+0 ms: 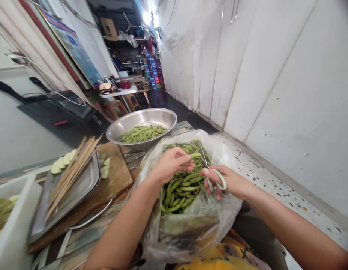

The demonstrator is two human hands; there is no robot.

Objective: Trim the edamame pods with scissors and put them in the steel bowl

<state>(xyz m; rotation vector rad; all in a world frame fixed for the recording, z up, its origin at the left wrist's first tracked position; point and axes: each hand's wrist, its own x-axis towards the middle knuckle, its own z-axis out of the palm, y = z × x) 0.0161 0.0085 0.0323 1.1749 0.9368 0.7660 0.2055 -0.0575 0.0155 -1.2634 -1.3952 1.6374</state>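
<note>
Between the fingertips of my left hand [178, 162] is a green soybean pod [194, 155], its free end pointing right. My right hand [223, 179] grips scissors [222, 180] by their pale green handles. The blades are parted and reach up beside the pod's tip; whether they touch it I cannot tell. Both hands are above a clear plastic bag [196, 225] with its mouth spread wide, full of loose pods [181, 193]. Beyond the bag stands a steel bowl [113, 132] with more pods [143, 134] lying in its bottom.
To the left, a metal tray [86, 180] bearing wooden skewers [69, 176] and pale slices [63, 161] rests on a wooden board [114, 165]. A white bin [19, 221] is at the lower left. A panelled wall [261, 75] runs along the right. Farther back stands a small table [120, 92].
</note>
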